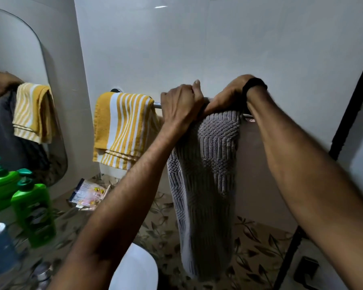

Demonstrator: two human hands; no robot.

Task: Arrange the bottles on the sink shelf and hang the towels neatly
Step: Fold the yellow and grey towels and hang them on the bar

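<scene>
Grey towel (pixel 205 174) draped over rail (pixel 157 105)

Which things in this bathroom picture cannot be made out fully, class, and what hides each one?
- Towel bar, head view: its middle is hidden by the left hand, right hand and grey towel.
- Blue bottle: cut off by the left edge.
- Packet on the counter: print too small to read.

Yellow-and-white striped towel (pixel 122 130), grey ribbed towel (pixel 205 185), seemingly green bottles (pixel 35 214)
</scene>
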